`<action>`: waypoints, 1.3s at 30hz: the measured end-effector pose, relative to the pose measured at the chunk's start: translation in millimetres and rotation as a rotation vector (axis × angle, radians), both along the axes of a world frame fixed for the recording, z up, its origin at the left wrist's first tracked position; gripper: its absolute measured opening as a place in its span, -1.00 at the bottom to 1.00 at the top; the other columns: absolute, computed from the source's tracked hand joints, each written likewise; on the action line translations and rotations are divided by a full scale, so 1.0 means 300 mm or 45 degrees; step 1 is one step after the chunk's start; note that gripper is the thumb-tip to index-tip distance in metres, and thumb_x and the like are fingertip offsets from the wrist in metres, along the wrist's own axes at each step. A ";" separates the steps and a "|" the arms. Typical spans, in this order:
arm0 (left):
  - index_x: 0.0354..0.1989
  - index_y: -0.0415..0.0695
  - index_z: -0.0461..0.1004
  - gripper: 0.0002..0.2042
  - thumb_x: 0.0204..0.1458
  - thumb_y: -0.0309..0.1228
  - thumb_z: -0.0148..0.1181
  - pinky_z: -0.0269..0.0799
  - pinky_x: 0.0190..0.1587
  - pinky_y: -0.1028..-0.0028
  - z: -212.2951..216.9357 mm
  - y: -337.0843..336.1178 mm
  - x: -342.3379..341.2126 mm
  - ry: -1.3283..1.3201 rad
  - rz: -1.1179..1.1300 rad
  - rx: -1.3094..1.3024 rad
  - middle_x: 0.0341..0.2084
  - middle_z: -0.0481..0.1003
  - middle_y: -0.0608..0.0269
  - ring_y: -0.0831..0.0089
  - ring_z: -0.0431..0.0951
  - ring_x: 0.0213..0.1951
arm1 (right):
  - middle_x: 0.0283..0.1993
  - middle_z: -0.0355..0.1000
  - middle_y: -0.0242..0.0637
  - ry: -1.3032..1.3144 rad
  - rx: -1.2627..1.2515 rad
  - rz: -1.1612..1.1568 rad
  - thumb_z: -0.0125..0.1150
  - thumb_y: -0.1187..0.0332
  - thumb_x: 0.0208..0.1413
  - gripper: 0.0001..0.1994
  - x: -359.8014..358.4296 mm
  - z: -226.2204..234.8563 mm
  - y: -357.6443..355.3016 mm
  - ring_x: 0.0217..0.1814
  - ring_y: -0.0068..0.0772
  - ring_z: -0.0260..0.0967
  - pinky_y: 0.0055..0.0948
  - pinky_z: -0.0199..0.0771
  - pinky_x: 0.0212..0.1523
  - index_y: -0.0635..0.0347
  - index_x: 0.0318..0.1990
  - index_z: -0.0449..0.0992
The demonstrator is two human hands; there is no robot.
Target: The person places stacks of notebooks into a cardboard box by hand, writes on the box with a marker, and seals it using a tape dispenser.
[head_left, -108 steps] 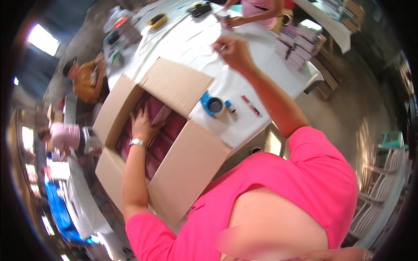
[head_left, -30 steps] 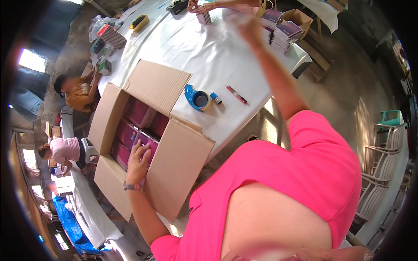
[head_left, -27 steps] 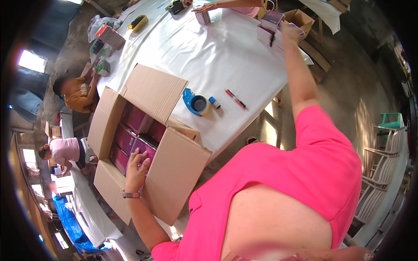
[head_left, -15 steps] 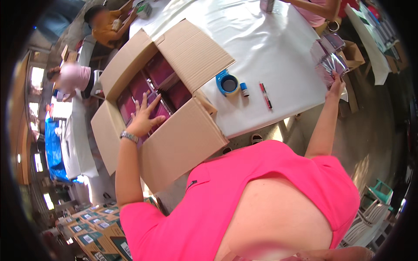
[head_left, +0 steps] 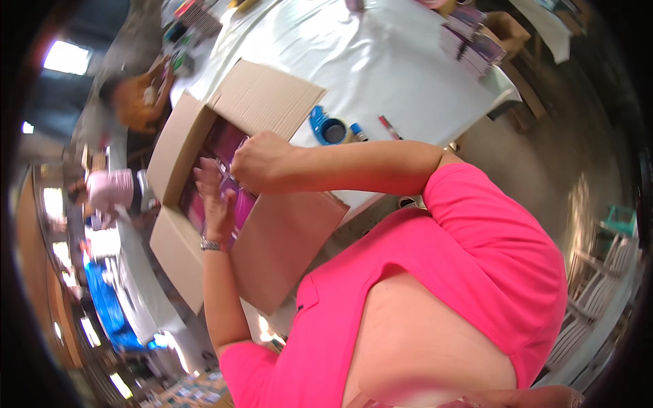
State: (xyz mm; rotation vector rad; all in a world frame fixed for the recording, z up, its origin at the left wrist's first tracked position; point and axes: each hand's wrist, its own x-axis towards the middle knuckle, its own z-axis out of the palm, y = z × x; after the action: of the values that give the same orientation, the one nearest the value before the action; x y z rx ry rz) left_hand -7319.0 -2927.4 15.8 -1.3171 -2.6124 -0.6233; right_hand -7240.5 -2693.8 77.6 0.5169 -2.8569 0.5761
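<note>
An open cardboard box (head_left: 272,251) stands at the table's near edge, with magenta packets (head_left: 224,146) packed inside. My right hand (head_left: 262,162) is over the box opening, fingers closed on a thin clear-wrapped packet (head_left: 223,166). My left hand (head_left: 216,200), with a wristwatch, is inside the box with fingers spread, touching the same packet from below.
A blue tape dispenser (head_left: 326,128), a small blue-capped item (head_left: 358,131) and a red marker (head_left: 389,127) lie on the white table (head_left: 381,61) beyond the box. Stacks of purple packets (head_left: 476,44) sit at the far right corner. Other people (head_left: 112,190) work to the left.
My right hand has come back from the far packet stack to the box, now holding a packet. My left hand stayed in the box.
</note>
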 end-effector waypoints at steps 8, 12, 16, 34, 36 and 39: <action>0.25 -0.02 0.17 -0.45 0.05 -0.25 0.09 -0.34 0.33 0.25 0.072 0.140 0.058 -0.491 -0.039 -0.495 0.33 -0.09 0.08 0.18 -0.18 0.36 | -0.14 0.44 0.04 0.987 -0.066 -1.674 0.25 0.05 -0.15 -0.46 0.207 -0.433 1.290 -0.03 -0.04 0.37 -0.24 0.30 0.04 0.34 -0.10 0.45; -0.10 -0.25 0.49 -0.70 0.08 -0.32 0.08 0.34 0.04 0.38 0.069 0.099 -0.046 -0.605 0.236 -0.106 -0.11 0.49 0.00 0.26 0.49 -0.05 | -0.08 0.39 0.13 0.176 -0.571 -2.669 0.21 -0.19 -0.16 -0.21 0.446 -0.719 1.626 -0.03 -0.06 0.39 -0.23 0.39 -0.04 0.51 -0.07 0.36; -0.18 -0.32 0.49 -0.73 0.13 -0.36 -0.02 0.41 -0.11 0.46 0.263 0.454 0.009 -0.529 0.325 0.673 -0.24 0.54 0.10 0.37 0.55 -0.22 | -0.32 0.43 -0.08 0.262 -1.540 -2.181 0.34 -0.01 -0.20 -0.40 0.528 -0.833 1.626 -0.45 -0.23 0.42 -0.39 0.46 -0.50 0.47 -0.26 0.45; 0.08 -0.14 0.32 -0.57 -0.01 -0.47 0.22 0.27 -0.50 0.78 0.318 0.626 0.146 -1.196 0.318 1.394 -0.41 0.48 0.47 0.80 0.37 -0.48 | 0.07 0.31 0.00 0.418 -0.356 -2.430 -0.02 -0.31 -0.07 -0.17 0.128 -0.725 1.924 0.13 -0.03 0.29 -0.17 0.22 0.12 0.36 0.08 0.31; -0.04 -0.12 0.44 -0.70 0.00 -0.46 0.22 0.09 -0.65 0.81 0.278 0.470 0.076 -1.129 0.420 1.498 -0.42 0.48 0.49 0.85 0.26 -0.59 | 0.26 0.07 0.17 0.049 -0.820 -2.402 -0.02 -0.47 -0.23 0.14 0.262 -0.821 2.265 0.24 0.05 0.15 -0.01 0.14 0.19 0.57 0.20 0.06; -0.06 -0.11 0.46 -0.73 0.04 -0.38 0.18 0.19 -0.61 0.75 0.251 0.245 0.050 -0.966 0.811 1.652 -0.41 0.50 0.44 0.76 0.36 -0.56 | 0.05 0.31 -0.22 0.193 -1.901 -1.660 0.09 -0.11 0.01 -0.37 0.159 -0.897 2.121 0.05 -0.17 0.26 -0.14 0.33 -0.11 0.16 0.11 0.30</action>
State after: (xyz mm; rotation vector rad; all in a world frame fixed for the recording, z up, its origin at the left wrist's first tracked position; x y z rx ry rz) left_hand -7304.2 -2854.0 91.1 0.1829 -1.8853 -2.3291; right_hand -7192.9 -2057.6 -191.6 -1.2528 -1.2886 1.7025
